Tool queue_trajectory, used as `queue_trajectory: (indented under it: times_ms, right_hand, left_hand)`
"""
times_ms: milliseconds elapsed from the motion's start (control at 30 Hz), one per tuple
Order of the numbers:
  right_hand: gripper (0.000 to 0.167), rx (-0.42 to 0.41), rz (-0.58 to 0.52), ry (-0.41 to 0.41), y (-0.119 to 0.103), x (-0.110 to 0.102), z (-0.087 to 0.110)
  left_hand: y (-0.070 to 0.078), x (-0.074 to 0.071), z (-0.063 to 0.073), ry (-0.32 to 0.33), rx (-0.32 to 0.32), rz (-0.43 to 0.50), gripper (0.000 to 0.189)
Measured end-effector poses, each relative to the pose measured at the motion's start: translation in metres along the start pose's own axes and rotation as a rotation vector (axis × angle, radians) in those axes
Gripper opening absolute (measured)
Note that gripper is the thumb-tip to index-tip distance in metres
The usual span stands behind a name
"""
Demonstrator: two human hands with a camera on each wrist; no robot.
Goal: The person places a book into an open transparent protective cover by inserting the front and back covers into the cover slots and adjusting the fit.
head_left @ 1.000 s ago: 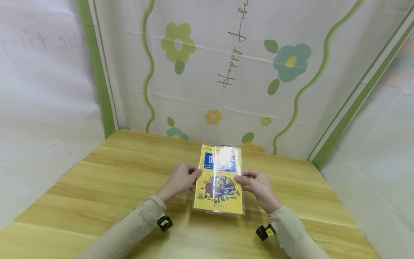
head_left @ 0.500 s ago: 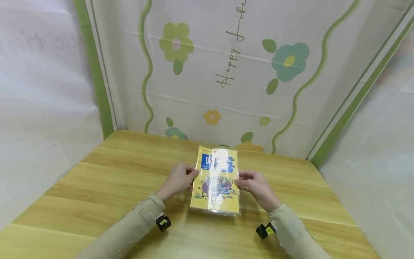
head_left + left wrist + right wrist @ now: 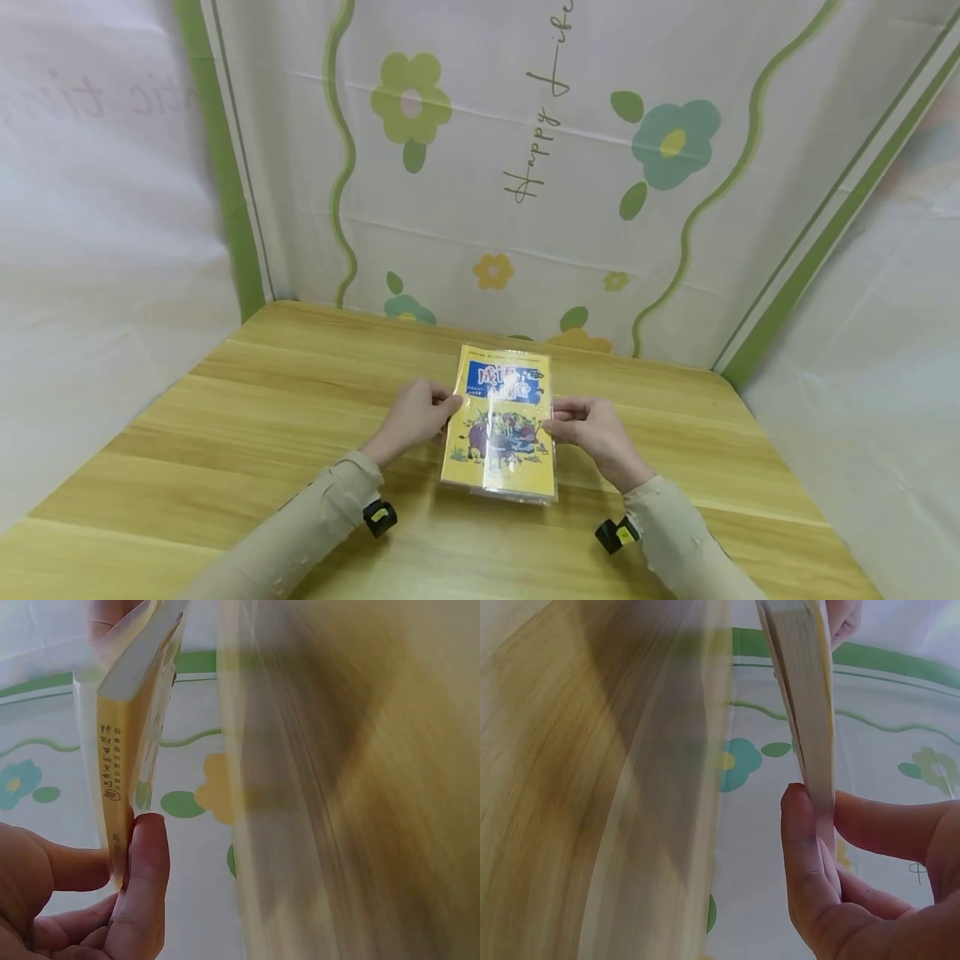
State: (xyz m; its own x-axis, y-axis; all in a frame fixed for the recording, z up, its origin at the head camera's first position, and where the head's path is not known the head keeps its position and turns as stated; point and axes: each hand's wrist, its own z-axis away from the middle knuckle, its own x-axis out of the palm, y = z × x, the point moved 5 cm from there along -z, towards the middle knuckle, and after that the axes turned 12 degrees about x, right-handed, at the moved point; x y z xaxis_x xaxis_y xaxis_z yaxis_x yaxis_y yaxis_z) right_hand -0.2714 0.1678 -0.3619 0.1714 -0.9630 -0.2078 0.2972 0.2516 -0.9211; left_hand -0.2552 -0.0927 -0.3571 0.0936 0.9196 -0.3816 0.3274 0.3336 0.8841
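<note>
A yellow book (image 3: 468, 467) in a clear plastic cover, with a blue title panel and a cartoon ox, is held above the table. My left hand (image 3: 412, 421) pinches its left edge, thumb on the front cover and fingers behind. In the left wrist view the printed spine (image 3: 116, 765) runs up from between thumb and fingers. On the opposite side my right hand (image 3: 600, 437) pinches the page edge, again thumb in front. The right wrist view shows the closed page block (image 3: 810, 697) rising from that grip. Light glares off the cover's middle.
The wooden table (image 3: 225, 467) spreads under both arms. A white cloth backdrop (image 3: 450, 208) printed with flowers stands along its far edge, and more white cloth (image 3: 877, 333) hangs at the sides. Small black wrist cameras (image 3: 617, 535) sit on the sleeves.
Both hands have shifted the book slightly left, and its top edge has tipped a little lower. The glare has moved from the title panel down the cover. Both grips stay the same.
</note>
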Motion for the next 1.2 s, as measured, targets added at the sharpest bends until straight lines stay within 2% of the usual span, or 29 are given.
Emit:
queue_trajectory:
  times_ms: [200, 467, 767, 1100, 1200]
  right_hand:
    - [0.037, -0.008, 0.022, -0.005, 0.000, 0.000, 0.000]
    - [0.036, -0.008, 0.025, -0.024, 0.001, 0.000, -0.003]
    - [0.033, 0.020, 0.067, 0.002, 0.003, -0.003, -0.007]
    - [0.035, 0.061, 0.108, -0.025, 0.005, 0.000, -0.023]
    - [0.035, 0.064, 0.124, -0.047, 0.004, 0.004, -0.030]
  left_hand:
    - [-0.002, -0.001, 0.000, 0.004, -0.011, 0.007, 0.017]
    - [-0.005, -0.001, -0.001, -0.019, -0.004, 0.001, 0.020]
    - [-0.008, 0.001, -0.003, -0.024, -0.012, 0.003, 0.015]
    - [-0.021, 0.001, -0.011, -0.046, -0.068, -0.029, 0.017]
    - [-0.027, 0.000, -0.015, -0.043, -0.102, -0.018, 0.017]
